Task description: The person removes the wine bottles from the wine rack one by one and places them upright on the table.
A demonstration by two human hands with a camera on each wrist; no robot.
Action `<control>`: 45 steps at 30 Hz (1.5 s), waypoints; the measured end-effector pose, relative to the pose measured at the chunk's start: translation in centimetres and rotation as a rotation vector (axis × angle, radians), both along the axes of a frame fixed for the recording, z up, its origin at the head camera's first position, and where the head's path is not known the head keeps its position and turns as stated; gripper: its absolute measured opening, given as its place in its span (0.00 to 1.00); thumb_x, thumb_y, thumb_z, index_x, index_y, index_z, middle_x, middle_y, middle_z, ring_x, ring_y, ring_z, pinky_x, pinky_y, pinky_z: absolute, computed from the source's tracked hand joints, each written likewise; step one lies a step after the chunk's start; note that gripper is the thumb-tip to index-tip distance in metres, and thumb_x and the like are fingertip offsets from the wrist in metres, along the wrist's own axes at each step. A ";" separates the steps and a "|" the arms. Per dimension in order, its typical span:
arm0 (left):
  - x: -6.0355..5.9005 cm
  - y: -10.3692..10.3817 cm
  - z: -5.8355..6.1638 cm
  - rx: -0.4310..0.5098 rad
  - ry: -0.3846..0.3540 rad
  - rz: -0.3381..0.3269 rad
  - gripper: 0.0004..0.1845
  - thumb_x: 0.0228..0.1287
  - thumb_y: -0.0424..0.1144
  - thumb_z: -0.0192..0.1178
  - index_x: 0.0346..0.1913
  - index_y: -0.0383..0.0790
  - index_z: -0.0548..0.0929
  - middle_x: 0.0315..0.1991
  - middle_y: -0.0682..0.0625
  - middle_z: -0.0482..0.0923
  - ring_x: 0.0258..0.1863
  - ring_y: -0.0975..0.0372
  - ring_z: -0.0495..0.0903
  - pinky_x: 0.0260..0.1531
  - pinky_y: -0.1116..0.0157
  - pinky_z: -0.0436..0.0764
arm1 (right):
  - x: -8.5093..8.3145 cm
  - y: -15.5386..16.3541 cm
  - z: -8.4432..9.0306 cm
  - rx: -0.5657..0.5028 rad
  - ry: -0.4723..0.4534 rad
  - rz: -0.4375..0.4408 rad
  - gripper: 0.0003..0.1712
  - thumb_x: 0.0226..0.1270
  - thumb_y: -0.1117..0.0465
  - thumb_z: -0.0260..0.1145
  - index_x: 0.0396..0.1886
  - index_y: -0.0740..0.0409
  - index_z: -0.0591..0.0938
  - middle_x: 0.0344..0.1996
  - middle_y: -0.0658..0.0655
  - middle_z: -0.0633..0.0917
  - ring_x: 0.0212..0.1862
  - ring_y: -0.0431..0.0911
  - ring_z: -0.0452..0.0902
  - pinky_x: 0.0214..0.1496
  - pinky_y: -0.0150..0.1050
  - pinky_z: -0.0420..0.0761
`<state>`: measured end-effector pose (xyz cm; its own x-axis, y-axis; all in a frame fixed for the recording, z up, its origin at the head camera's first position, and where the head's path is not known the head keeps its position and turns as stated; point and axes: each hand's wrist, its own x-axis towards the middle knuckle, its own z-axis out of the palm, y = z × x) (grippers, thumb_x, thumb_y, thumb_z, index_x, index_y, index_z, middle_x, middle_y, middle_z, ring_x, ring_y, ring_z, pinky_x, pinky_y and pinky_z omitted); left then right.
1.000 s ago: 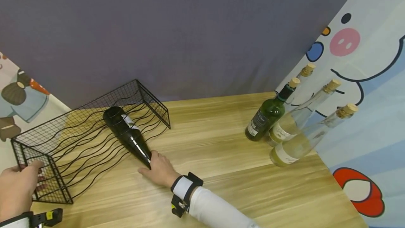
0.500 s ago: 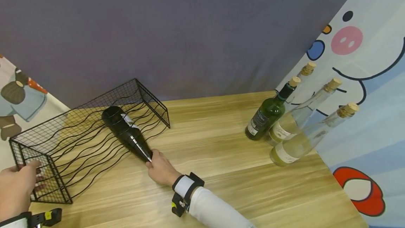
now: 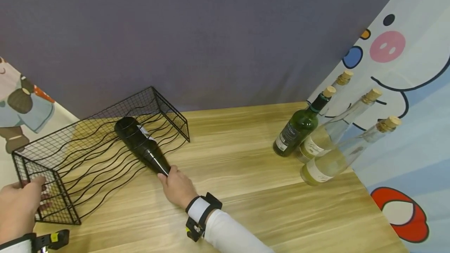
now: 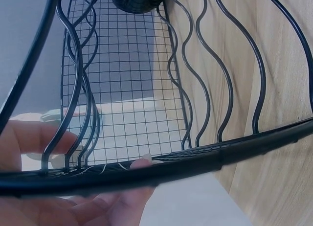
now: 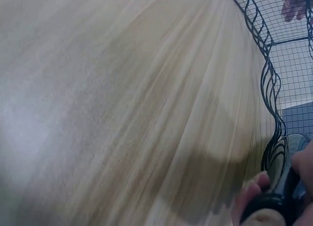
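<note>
1. Lying on its side in the black wire-mesh bottle rack (image 3: pixel 88 155), the dark glass wine bottle with a white label (image 3: pixel 140 145) had its base deep in the rack's wavy cradle and its neck poking out past the rack's open front edge, toward the right hand (image 3: pixel 177 186).
2. The right hand had its fingers curled round the bottle's neck and cap end (image 5: pixel 266 209), gripping it just outside the rack.
3. The left hand (image 3: pixel 17 208) held the rack's near left corner, thumb on top of the frame and fingers (image 4: pixel 34 138) wrapped behind the wire bars.
4. Judging by the thick glass, the bottle would likely be heavy, rigid, smooth and breakable; the neck gave a narrow, secure hold, though the weight sat far off at the base, so support under the body seemed wise.
5. The rack looked light and stiff, apt to slide on the pale wooden counter (image 3: pixel 246 175) unless steadied.
6. Right of the rack, a broad bare stretch of counter lay open as far as a corked green glass bottle (image 3: pixel 299 132) and three corked clear glass bottles (image 3: pixel 330 155) standing well apart by the cartoon-printed curtain (image 3: pixel 404 89).
7. Behind the rack hung a grey fabric backdrop (image 3: pixel 211 30); the rack's raised mesh sides hemmed the bottle in left and right.
</note>
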<state>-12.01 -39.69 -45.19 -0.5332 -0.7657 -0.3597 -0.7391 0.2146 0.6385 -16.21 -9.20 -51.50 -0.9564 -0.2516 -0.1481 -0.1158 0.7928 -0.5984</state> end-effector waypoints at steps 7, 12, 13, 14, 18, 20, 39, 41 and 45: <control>0.0 0.0 0.1 -0.013 -0.010 0.002 0.35 0.74 0.47 0.36 0.72 0.21 0.53 0.43 0.29 0.67 0.16 0.67 0.65 0.11 0.65 0.77 | -0.3 0.2 0.0 0.093 0.040 -0.039 0.31 0.71 0.33 0.50 0.39 0.57 0.74 0.18 0.54 0.78 0.17 0.44 0.71 0.16 0.37 0.68; 0.0 0.3 0.3 -0.012 0.000 0.018 0.34 0.74 0.46 0.37 0.71 0.20 0.54 0.42 0.31 0.66 0.15 0.68 0.64 0.10 0.66 0.75 | -0.4 0.2 0.2 0.143 -0.010 -0.009 0.29 0.72 0.34 0.50 0.37 0.57 0.74 0.18 0.54 0.77 0.18 0.44 0.73 0.16 0.37 0.69; 0.0 0.4 0.4 -0.012 0.006 0.022 0.33 0.74 0.45 0.37 0.70 0.20 0.55 0.41 0.31 0.66 0.15 0.68 0.64 0.10 0.67 0.75 | -0.3 0.1 0.2 0.154 -0.017 -0.002 0.29 0.73 0.35 0.50 0.37 0.57 0.74 0.18 0.55 0.78 0.19 0.45 0.74 0.16 0.38 0.70; 0.1 0.5 0.5 -0.011 0.011 0.025 0.33 0.74 0.45 0.37 0.70 0.20 0.55 0.41 0.32 0.66 0.16 0.68 0.64 0.10 0.67 0.75 | -0.3 0.1 0.2 0.163 -0.021 0.003 0.28 0.73 0.35 0.51 0.36 0.57 0.74 0.18 0.55 0.78 0.19 0.45 0.75 0.16 0.38 0.70; 0.1 0.7 0.6 -0.010 0.023 0.028 0.31 0.74 0.45 0.38 0.66 0.20 0.58 0.37 0.35 0.67 0.15 0.69 0.64 0.09 0.68 0.75 | 0.0 0.3 0.3 0.164 -0.044 0.013 0.24 0.72 0.39 0.55 0.33 0.57 0.73 0.19 0.56 0.78 0.21 0.48 0.78 0.17 0.39 0.72; 0.1 0.6 0.5 -0.014 0.035 0.029 0.30 0.73 0.44 0.39 0.65 0.20 0.59 0.37 0.35 0.68 0.14 0.70 0.64 0.09 0.68 0.75 | -0.1 0.5 0.7 0.139 -0.079 0.020 0.23 0.71 0.41 0.57 0.33 0.57 0.73 0.20 0.56 0.79 0.23 0.48 0.79 0.19 0.40 0.73; -0.5 0.1 -0.3 -0.021 0.042 0.041 0.28 0.73 0.44 0.40 0.66 0.24 0.59 0.40 0.36 0.67 0.16 0.70 0.63 0.10 0.69 0.75 | 0.4 2.8 -0.1 -0.009 -0.081 0.009 0.32 0.70 0.33 0.51 0.33 0.59 0.77 0.19 0.52 0.75 0.19 0.42 0.70 0.18 0.34 0.68; -0.4 0.0 -0.5 -0.019 0.043 0.038 0.28 0.73 0.44 0.40 0.66 0.24 0.59 0.40 0.36 0.67 0.15 0.70 0.63 0.10 0.69 0.75 | 0.5 3.1 -0.2 -0.020 -0.088 0.008 0.34 0.70 0.32 0.51 0.32 0.60 0.77 0.18 0.52 0.74 0.19 0.42 0.69 0.18 0.34 0.67; -0.5 -1.5 -2.2 0.005 0.060 0.068 0.27 0.72 0.46 0.43 0.67 0.35 0.62 0.34 0.43 0.70 0.14 0.71 0.64 0.09 0.67 0.76 | 0.6 3.7 -0.1 -0.041 -0.115 0.015 0.34 0.70 0.32 0.52 0.30 0.60 0.78 0.17 0.51 0.74 0.18 0.43 0.69 0.17 0.34 0.68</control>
